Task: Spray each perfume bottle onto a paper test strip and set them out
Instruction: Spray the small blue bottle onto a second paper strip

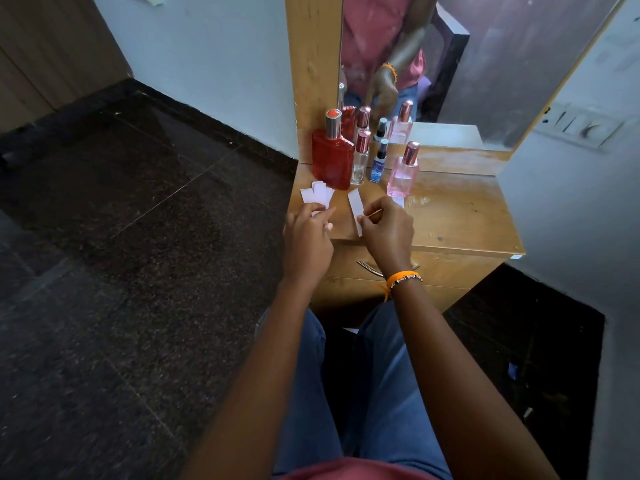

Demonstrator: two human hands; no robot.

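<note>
Left hand [306, 233] pinches fanned paper strips [317, 195]; right hand [388, 226] pinches 1 strip [355, 209].

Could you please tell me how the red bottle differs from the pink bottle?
The red bottle is opaque, deep red and larger; the pink bottle is clear and pale. The red one stands at the left end of the row, the pink at the right. Both stand upright with metallic caps on.

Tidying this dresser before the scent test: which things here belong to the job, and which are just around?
For the job: red bottle, clear bottle, small blue bottle, pink bottle, paper strips.
Just around: mirror, wall switch panel, drawer handle.
</note>
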